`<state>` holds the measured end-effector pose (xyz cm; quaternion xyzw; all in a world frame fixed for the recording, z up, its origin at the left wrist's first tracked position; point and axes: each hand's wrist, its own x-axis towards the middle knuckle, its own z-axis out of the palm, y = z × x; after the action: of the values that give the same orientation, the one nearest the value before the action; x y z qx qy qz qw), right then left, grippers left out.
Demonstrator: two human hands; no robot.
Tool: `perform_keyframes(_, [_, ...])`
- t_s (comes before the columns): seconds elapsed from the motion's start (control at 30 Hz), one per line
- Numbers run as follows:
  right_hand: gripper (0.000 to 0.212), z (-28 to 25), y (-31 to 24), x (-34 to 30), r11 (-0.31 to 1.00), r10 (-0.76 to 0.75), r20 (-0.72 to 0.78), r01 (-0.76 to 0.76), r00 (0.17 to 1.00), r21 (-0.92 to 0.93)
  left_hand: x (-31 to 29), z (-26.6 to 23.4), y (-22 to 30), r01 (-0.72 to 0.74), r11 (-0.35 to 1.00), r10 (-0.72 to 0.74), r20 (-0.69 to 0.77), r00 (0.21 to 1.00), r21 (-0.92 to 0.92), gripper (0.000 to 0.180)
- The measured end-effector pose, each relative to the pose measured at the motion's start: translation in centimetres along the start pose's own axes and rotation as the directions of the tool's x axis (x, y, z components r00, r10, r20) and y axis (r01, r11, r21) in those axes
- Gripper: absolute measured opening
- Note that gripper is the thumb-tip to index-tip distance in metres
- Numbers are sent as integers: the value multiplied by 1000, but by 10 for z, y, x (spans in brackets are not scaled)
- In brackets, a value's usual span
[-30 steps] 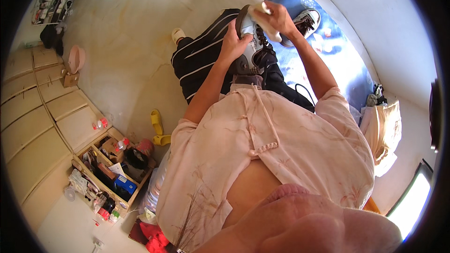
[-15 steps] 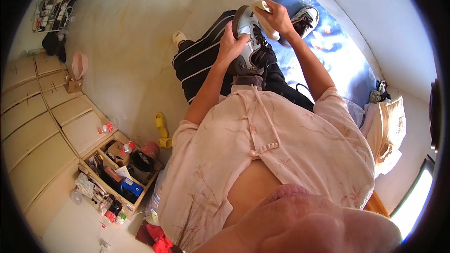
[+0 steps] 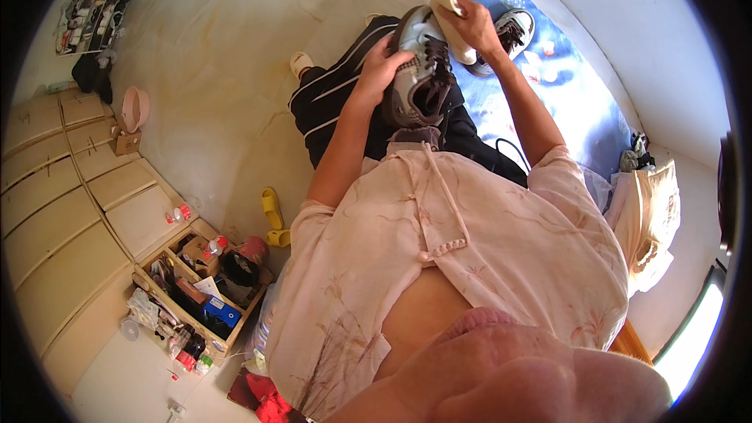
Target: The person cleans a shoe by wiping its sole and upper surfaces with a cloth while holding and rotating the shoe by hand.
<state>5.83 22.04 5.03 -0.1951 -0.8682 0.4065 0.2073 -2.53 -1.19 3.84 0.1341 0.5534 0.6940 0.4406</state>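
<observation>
A grey and white sneaker (image 3: 424, 45) with dark laces is held above my lap, its toe pointing away from me and its opening facing up. My left hand (image 3: 381, 70) grips it along its left side, thumb over the upper. In my right hand (image 3: 474, 27) is a folded cream cloth (image 3: 456, 35), pinched at its upper end and hanging against the sneaker's right side near the toe. The matching sneaker (image 3: 513, 33) lies on the blue patterned bedding (image 3: 564, 110), just beyond my right wrist and partly hidden by it.
Black striped trousers (image 3: 329, 102) cover my legs. Yellow slippers (image 3: 272, 215) lie on the floor to the left, near an open wooden drawer (image 3: 176, 298) full of boxes and bottles. A pink basin (image 3: 135, 108) and a small cardboard box (image 3: 128, 142) stand by the cabinets (image 3: 63, 188).
The sneaker has turned in my left hand, so its laces and opening show more fully. My right hand has shifted slightly up and right with the cloth.
</observation>
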Motion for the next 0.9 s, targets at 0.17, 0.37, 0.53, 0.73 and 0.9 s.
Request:
perform_keyframes(0.17, [35,42,15,-10,994,-78,108,86,991,-73,28,-20,-16,198,954,-172,-130,976,227,49])
perform_keyframes(0.37, [36,53,-2,-8,994,-93,74,97,993,-48,68,-29,-13,209,874,-148,-170,974,439,67])
perform_keyframes(0.53, [36,34,9,0,1000,3,156,-6,988,15,81,-29,-17,263,861,-222,-143,964,434,67])
perform_keyframes(0.73, [35,30,16,24,986,-108,46,113,993,-125,77,-28,-17,306,843,-244,-193,951,443,78])
perform_keyframes(0.9, [29,45,1,-6,964,-154,254,201,955,-173,71,-45,-23,265,784,-185,-196,963,561,74])
